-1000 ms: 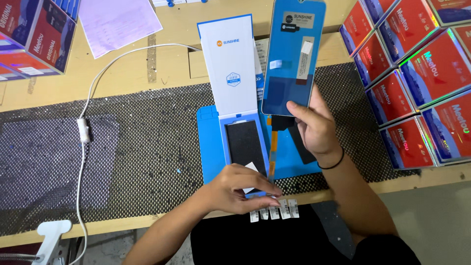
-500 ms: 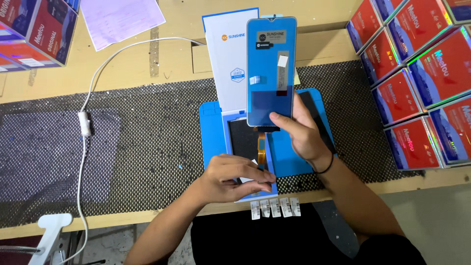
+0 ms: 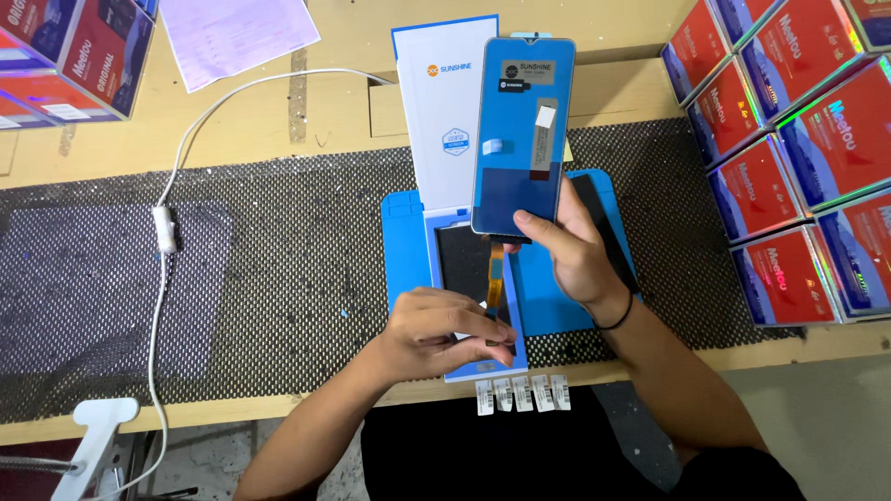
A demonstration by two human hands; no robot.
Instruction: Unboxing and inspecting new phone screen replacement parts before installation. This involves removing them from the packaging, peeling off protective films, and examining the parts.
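On a wooden bench (image 3: 325,139) under dotted mesh (image 3: 297,241), we see a blue mat (image 3: 557,301) at centre. Our right hand (image 3: 571,250) grips a blue phone screen (image 3: 520,139) upright. Our left hand (image 3: 436,334) pinches its orange flex cable (image 3: 496,283) at lower centre.

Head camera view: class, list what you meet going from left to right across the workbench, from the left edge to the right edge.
Red and blue boxes at top left → white cable → left hand → phone screen panel held up by the right hand → stacked red boxes.
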